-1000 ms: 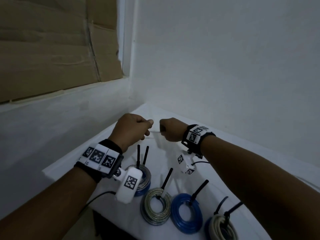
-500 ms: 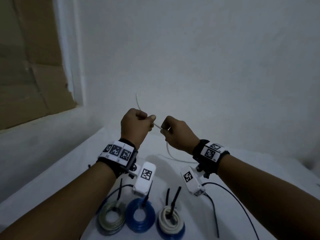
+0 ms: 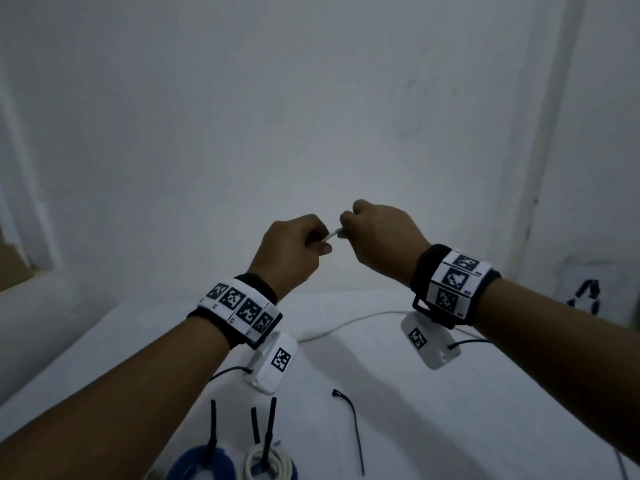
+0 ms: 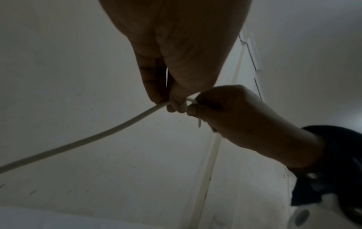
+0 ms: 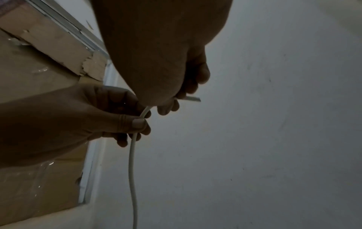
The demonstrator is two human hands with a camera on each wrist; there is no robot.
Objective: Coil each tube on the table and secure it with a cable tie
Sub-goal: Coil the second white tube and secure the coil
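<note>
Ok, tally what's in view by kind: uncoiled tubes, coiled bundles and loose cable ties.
Uncoiled white tube: 1
Coiled bundles, cut off by the bottom edge: 2 (blue coil, white coil)
Loose black cable tie: 1
Total: 4

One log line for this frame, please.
stage: starting coil | left hand: pinches white tube | right hand: grips tube end | loose cable tie: on table | tied coils: near edge
</note>
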